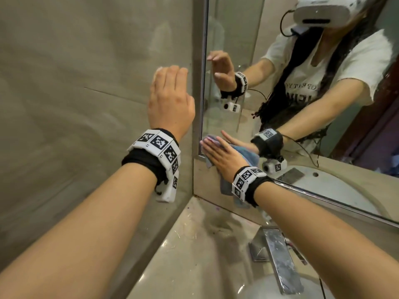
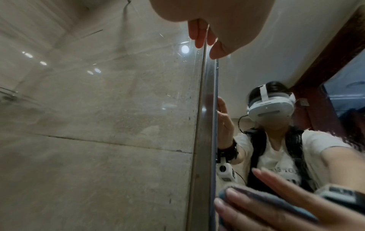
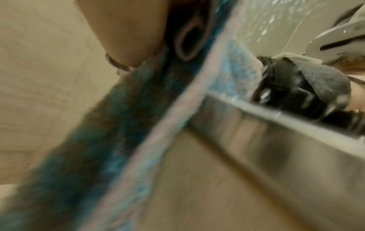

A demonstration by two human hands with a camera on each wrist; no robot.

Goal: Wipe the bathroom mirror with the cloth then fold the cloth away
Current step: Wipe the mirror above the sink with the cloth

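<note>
The mirror (image 1: 228, 29) fills the right wall, with a metal frame (image 1: 201, 87) down its left side. My right hand (image 1: 218, 152) lies flat, fingers straight, and presses a blue cloth (image 1: 225, 187) with a pinkish edge against the mirror's lower left corner; part of the cloth hangs below the frame. The left wrist view shows that right hand (image 2: 256, 207) on the cloth (image 2: 276, 198). My left hand (image 1: 170, 87) rests flat on the tiled wall just left of the frame (image 2: 207, 125), holding nothing. The right wrist view is blurred: cloth (image 3: 122, 140) and the frame's bottom bar (image 3: 276, 125).
The beige tiled wall (image 1: 75, 93) meets the mirror in a corner. Below lie a stone countertop (image 1: 194, 244), a square chrome faucet (image 1: 280, 262) and a white basin edge (image 1: 261, 288). The mirror reflects a person wearing a headset.
</note>
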